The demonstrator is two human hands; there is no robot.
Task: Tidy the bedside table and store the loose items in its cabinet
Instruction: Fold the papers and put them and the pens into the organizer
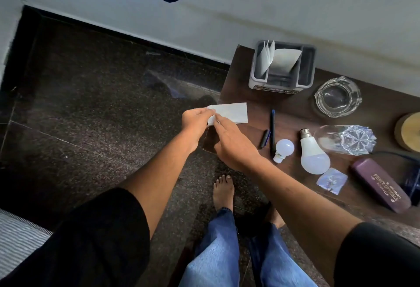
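The person stands at the corner of the bedside table and holds a slip of white paper over its edge, at nine o'clock from the pen. The left hand pinches the left end of the slip between the thumb and curled fingers. The right hand reaches the same end from five o'clock, fingers nearly straight and close together, the tips on the lower corner. Its thumb is hidden, so I cannot tell if it pinches or only presses.

The slip looks very light and thin, and it will bend and crease easily. I think a soft pinch at one short end is enough. More care is needed for the things at three o'clock from the pen: the small bulb, the large bulb and the glass tumbler lying on its side. These seem fragile and can roll. At twelve o'clock the grey organiser has papers standing in it.
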